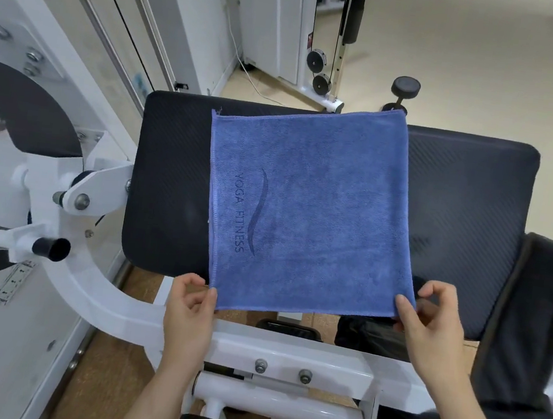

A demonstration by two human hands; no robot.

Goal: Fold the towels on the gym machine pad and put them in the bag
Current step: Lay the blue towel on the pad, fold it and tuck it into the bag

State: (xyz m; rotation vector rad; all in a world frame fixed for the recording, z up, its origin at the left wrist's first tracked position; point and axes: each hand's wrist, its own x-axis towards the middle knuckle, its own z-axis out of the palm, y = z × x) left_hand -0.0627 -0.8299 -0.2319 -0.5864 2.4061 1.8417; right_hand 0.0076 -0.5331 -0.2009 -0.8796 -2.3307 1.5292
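Squarely across the black pad (459,195) lies the blue towel (313,206), printed YOGA FITNESS, its near edge hanging just past the pad's front. The left hand (188,306) pinches the near left corner and the right hand (426,330) the near right, each grip closed on cloth, thumb on top. Below the right hand a dark crumpled shape (367,337) is partly hidden; whether it is the bag cannot be told. A dark cloth (530,324) at the right blurs into shadow lower down.

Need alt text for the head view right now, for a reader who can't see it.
A blue towel lies spread on the black pad; the left hand and right hand pinch its two near corners. A white machine frame runs below.
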